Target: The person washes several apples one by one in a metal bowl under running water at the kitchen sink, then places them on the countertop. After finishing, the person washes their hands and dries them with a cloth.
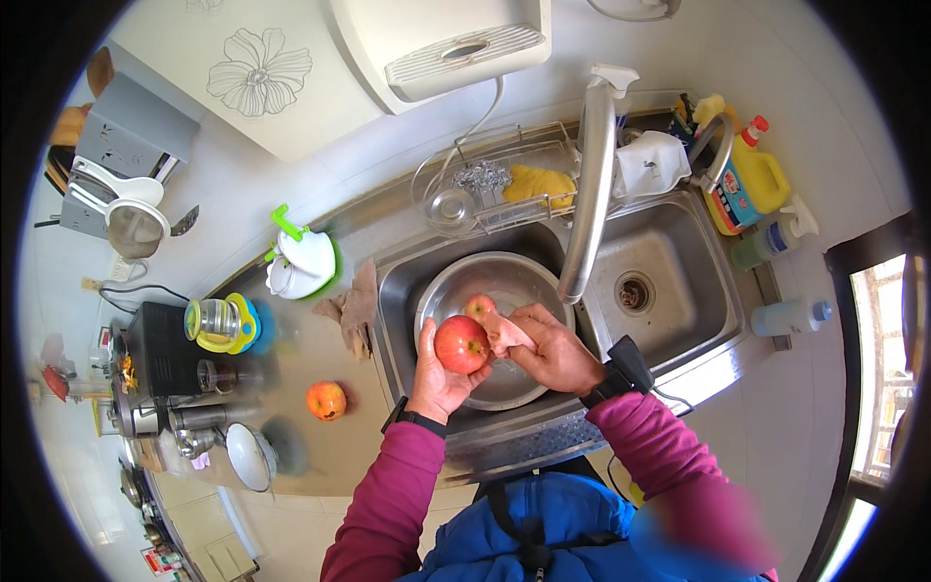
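My left hand [445,378] cups a red apple [462,344] over a round metal basin [502,396]. In my right hand [556,353] is a bunched pink cloth [508,333], held close beside the apple's right side; whether it touches the skin I cannot tell. A second, smaller-looking red apple [479,306] shows just behind the held one, in the basin. The basin sits in the left bowl of a stainless steel double sink [393,291]. On the counter to the left rests an orange-red apple [326,401] with a dark mark.
A large metal faucet [590,189] arches between the two bowls. Behind the sink, a wire rack [524,145] carries steel wool and a yellow cloth [538,187]. Bottles, including a yellow jug [749,178], line the right side. A brown cloth [356,309] and white bowl [251,456] lie left.
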